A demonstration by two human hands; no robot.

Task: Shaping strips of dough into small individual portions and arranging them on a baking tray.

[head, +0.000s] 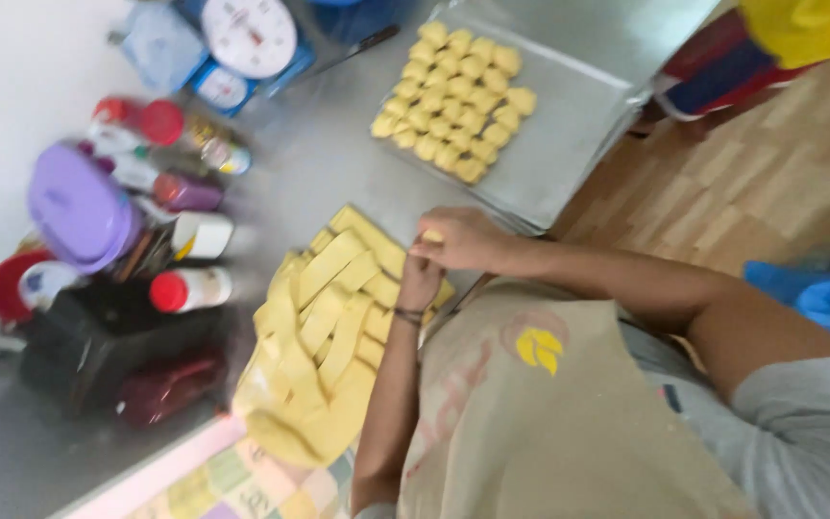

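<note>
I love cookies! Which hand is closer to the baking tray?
Right. The right hand is just short of the baking tray; the left hand lies behind it, over the dough strips.

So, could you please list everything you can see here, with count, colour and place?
dough strips: many, yellow, heaped mid-table
shaped dough pieces: about thirty, yellow, in rows on the tray
baking tray: one, silver, top right of table
kitchen scale: one, white dial, blue base, top
bottles: several, red caps, left
lidded container: one, purple, left
apron: one, beige, lower right
left hand: on the strips
right hand: pinching a small dough piece, fingertips meeting the left
</note>
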